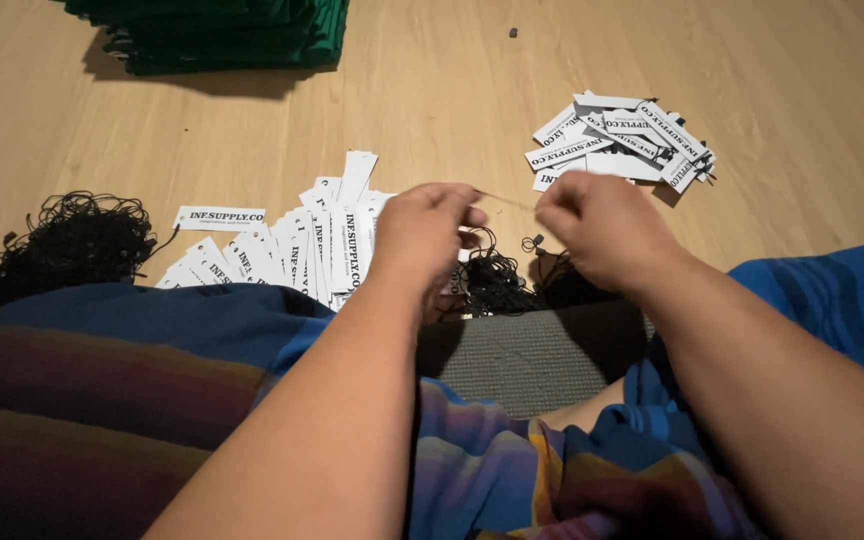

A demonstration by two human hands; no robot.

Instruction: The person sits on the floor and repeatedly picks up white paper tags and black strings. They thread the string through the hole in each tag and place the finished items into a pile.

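Note:
My left hand (424, 230) and my right hand (607, 228) are raised side by side over the floor, both pinched on the ends of a thin string (508, 201) stretched between them. Under my left hand lies a fanned row of white paper tags with black print (292, 250). A small tangle of black string loops (497, 280) lies just below both hands. A second pile of white tags (620, 145) sits beyond my right hand, with black strings showing at its edge.
A big heap of black string loops (67, 245) lies at the left. A stack of folded dark green cloth (222, 32) sits at the top left on the wooden floor (432, 100). A grey mat (522, 360) shows between my legs, which are draped in striped cloth.

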